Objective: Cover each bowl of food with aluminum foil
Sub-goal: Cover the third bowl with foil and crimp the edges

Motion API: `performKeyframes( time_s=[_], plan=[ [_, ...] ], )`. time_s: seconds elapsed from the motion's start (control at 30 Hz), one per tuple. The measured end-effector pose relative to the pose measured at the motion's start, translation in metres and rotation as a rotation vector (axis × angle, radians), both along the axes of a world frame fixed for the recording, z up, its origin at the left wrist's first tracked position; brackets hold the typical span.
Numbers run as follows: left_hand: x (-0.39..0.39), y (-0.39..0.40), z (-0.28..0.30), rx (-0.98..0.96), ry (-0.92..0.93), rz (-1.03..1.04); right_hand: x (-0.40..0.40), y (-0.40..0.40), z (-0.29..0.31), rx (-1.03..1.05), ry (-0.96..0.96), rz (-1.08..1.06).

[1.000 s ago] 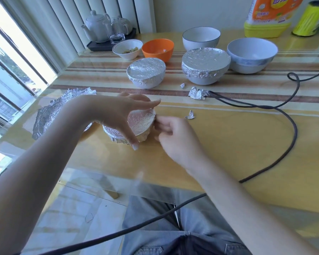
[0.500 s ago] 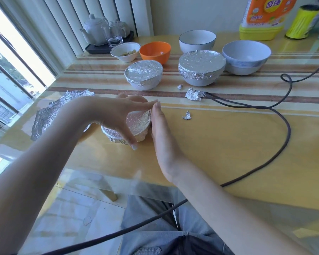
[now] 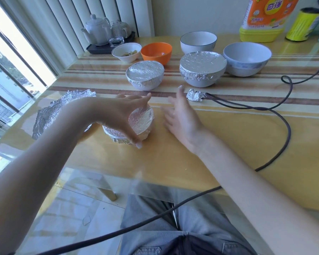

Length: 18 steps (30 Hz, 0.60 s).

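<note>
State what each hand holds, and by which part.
Left hand grips the foil-covered bowl around its rim, from above. Right hand holds nothing.

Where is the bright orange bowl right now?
In the head view, the orange plastic bowl sits far back, between a small white bowl of food and a dark-rimmed white bowl.

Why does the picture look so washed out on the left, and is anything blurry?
Head view: the window at left is blown out to white by daylight, and the glass table top carries its glare. The right hand is smeared by motion, while the left hand gripping the foil-covered bowl looks sharper. The wide lens bends the blinds.
</note>
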State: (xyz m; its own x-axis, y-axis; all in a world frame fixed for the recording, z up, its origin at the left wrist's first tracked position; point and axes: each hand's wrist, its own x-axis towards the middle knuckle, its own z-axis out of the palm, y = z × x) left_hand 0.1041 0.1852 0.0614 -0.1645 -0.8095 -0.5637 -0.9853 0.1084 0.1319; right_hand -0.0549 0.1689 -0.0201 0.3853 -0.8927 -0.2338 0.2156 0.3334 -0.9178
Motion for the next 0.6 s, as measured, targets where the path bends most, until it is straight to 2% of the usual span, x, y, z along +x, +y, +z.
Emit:
performKeyframes(
  time_s=[0.17, 0.3, 0.47, 0.6],
  plan=[
    [0.005, -0.004, -0.012, -0.057, -0.045, 0.039, -0.024, 0.020, -0.006, -0.005, 0.126, -0.070],
    [0.024, -0.005, -0.005, -0.105, 0.035, -0.054, -0.021, 0.024, -0.012, -0.157, 0.276, -0.093],
    [0.028, -0.007, -0.018, -0.054, 0.101, -0.091, 0.001, 0.040, -0.008, -0.271, 0.132, 0.026],
    [0.030, -0.008, -0.020, -0.071, 0.162, -0.086, 0.002, 0.044, -0.023, -0.294, 0.052, -0.016]
  ],
)
